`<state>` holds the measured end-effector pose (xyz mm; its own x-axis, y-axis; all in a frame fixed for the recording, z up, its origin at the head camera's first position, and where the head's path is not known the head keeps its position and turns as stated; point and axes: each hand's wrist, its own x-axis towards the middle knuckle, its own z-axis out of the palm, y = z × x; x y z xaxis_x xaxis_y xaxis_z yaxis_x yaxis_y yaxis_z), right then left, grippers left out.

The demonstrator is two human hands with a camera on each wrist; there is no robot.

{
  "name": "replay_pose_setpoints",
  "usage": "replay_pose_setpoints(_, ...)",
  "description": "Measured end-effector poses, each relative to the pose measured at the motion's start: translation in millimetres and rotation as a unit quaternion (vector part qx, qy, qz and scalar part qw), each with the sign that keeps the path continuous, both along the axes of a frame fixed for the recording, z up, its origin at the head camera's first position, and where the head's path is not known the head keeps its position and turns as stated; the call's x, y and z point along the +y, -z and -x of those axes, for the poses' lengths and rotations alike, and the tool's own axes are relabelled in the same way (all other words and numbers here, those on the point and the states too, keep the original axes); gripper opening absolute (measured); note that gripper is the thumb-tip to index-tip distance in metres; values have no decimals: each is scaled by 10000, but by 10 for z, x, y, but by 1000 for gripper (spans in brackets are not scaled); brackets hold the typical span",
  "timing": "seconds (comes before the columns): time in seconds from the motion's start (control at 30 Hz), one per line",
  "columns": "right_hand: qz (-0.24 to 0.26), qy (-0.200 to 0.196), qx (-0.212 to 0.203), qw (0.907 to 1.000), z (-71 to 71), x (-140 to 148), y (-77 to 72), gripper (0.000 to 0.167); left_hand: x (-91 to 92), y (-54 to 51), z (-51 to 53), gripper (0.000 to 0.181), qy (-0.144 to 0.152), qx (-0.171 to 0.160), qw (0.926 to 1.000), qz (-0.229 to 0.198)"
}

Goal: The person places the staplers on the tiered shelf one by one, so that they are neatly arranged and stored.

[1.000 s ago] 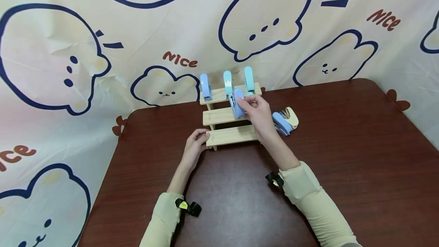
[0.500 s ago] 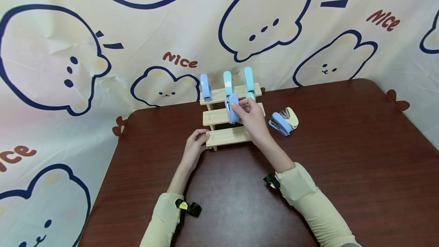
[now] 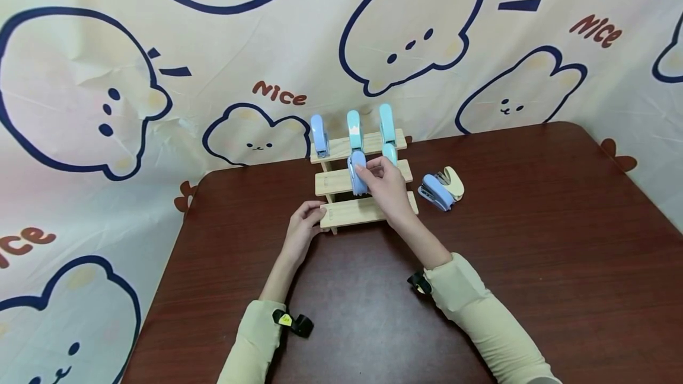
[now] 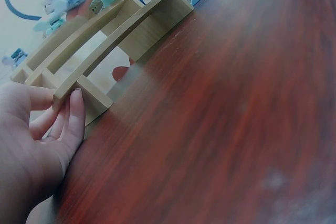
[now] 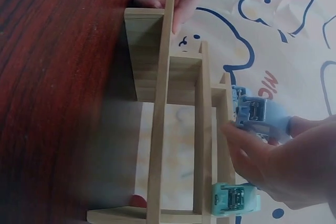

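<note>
A light blue stapler (image 3: 357, 174) stands upright in my right hand (image 3: 386, 187), pinched between thumb and fingers in front of the middle step of a three-step wooden rack (image 3: 352, 212). The right wrist view shows the same blue stapler (image 5: 257, 111) apart from the middle step's edge. My left hand (image 3: 302, 230) grips the left end of the lowest step; in the left wrist view, its fingers (image 4: 76, 111) lie under that board. On the top step stand a blue stapler (image 3: 319, 135) and two teal staplers, one at centre (image 3: 354, 129). Another teal stapler (image 5: 235, 199) sits on the middle step's right.
Right of the rack, a blue stapler (image 3: 436, 193) and a cream stapler (image 3: 455, 184) lie together on the dark wooden table (image 3: 533, 242). A patterned cloth (image 3: 299, 46) hangs close behind the rack.
My right hand has moved left and slightly down with the blue stapler, uncovering the teal stapler on the middle step and the lowest step's right end. My left hand has stayed put.
</note>
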<state>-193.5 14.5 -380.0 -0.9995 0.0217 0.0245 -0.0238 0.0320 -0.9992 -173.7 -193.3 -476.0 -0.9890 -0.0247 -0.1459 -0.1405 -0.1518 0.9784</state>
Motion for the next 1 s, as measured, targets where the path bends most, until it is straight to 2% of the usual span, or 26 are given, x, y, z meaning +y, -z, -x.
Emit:
replay_pose_setpoints(0.37,-932,254,328,9948,2,-84,98,27,-3,7,-13,21,35,14,10000,17)
replay_pose_setpoints(0.6,-1024,222,487,9933,2,-126,121,26,-3,9,-2,20,-7,73,10000,-24)
replay_pose_setpoints(1.0,-1276,231,470,9904,22,-139,129,27,-10,19,3,21,3,43,10000,-34)
